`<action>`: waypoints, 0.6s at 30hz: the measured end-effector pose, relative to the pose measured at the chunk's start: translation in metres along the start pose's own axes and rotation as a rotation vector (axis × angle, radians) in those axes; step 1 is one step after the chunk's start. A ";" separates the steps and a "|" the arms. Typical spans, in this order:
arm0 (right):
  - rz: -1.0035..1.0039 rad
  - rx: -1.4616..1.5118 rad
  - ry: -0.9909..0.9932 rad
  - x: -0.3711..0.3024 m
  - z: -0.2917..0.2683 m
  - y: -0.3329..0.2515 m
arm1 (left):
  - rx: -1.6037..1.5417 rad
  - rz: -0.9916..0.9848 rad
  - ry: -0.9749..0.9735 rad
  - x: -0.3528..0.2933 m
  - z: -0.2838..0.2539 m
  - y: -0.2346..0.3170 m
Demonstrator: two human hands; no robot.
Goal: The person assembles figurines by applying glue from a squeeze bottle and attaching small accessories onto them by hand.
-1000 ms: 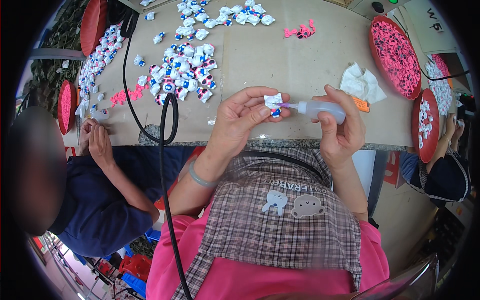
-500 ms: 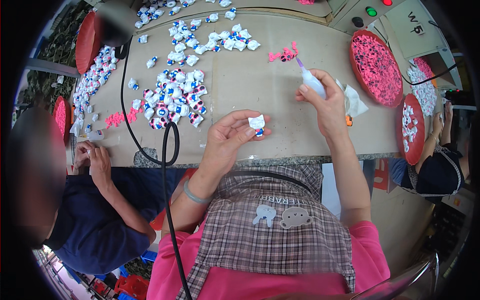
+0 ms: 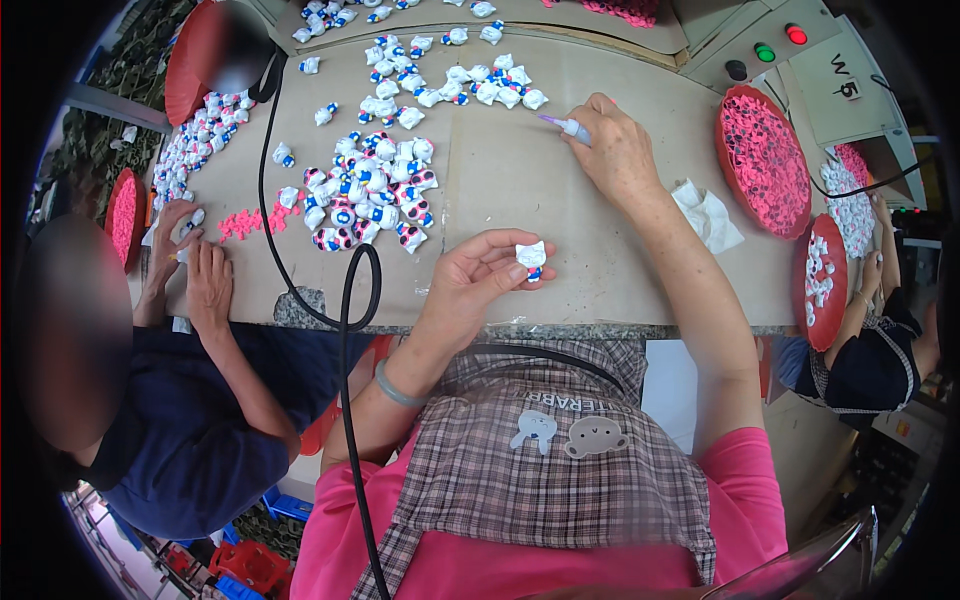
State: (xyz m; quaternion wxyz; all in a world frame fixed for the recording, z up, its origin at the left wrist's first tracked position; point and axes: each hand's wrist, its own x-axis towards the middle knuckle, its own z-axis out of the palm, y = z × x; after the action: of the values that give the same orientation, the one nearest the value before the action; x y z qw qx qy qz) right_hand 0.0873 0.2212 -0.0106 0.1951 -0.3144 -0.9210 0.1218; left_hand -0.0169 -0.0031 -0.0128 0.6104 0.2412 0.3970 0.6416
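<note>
The left hand [image 3: 482, 272] is raised over the near part of the tabletop [image 3: 520, 185], elbow bent, a pale bangle [image 3: 398, 387] on the wrist. Its grip is closed to a light pinch, the thumb laid across the front of a small white cat figurine [image 3: 531, 257] with a blue and pink lower body and the fingers curled behind it. The figurine is upright, head up, near the table's front edge. The right arm reaches forward and inward from the pink sleeve [image 3: 745, 475], and the right hand [image 3: 618, 150] is turned with its back up, knuckles away from the body. Its grip is wrapped around a squeeze bottle [image 3: 575, 130]; most of the bottle is hidden by the hand, and its purple nozzle [image 3: 549, 120] points left. Half a second ago that hand sat farther back, with more of the bottle in sight and the nozzle aimed away from the body, toward a few pink pieces; now it has come farther forward, the nozzle has swung left, and the hand covers the area of those pieces. The left hand has kept its hold with little change. A second ago the nozzle tip was at the figurine's head; now the two are well apart.
</note>
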 end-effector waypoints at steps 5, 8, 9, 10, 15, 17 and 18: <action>0.196 0.412 -0.029 -0.004 -0.013 -0.006 | -0.003 -0.003 0.005 -0.001 0.001 0.001; 0.461 0.915 -0.134 -0.023 -0.024 -0.014 | 0.002 0.016 0.038 -0.001 0.003 0.004; 0.474 1.095 -0.136 -0.032 -0.028 -0.016 | 0.001 0.009 0.038 0.000 0.004 0.005; 0.482 1.096 -0.137 -0.041 -0.030 -0.020 | 0.005 0.025 0.055 0.001 0.005 0.005; 0.526 1.396 -0.222 -0.085 -0.042 -0.044 | 0.063 0.046 0.067 0.004 0.003 -0.003; 0.557 1.417 -0.236 -0.096 -0.043 -0.053 | 0.063 0.038 0.067 0.005 0.006 -0.004; 0.535 1.433 -0.242 -0.099 -0.043 -0.056 | 0.063 0.038 0.069 0.005 0.008 -0.005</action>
State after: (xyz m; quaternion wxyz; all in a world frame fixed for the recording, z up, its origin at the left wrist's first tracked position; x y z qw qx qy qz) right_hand 0.1483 0.1202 0.0189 0.2129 -0.3076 -0.5251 0.7644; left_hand -0.0087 0.0031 -0.0132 0.5762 0.2454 0.4330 0.6483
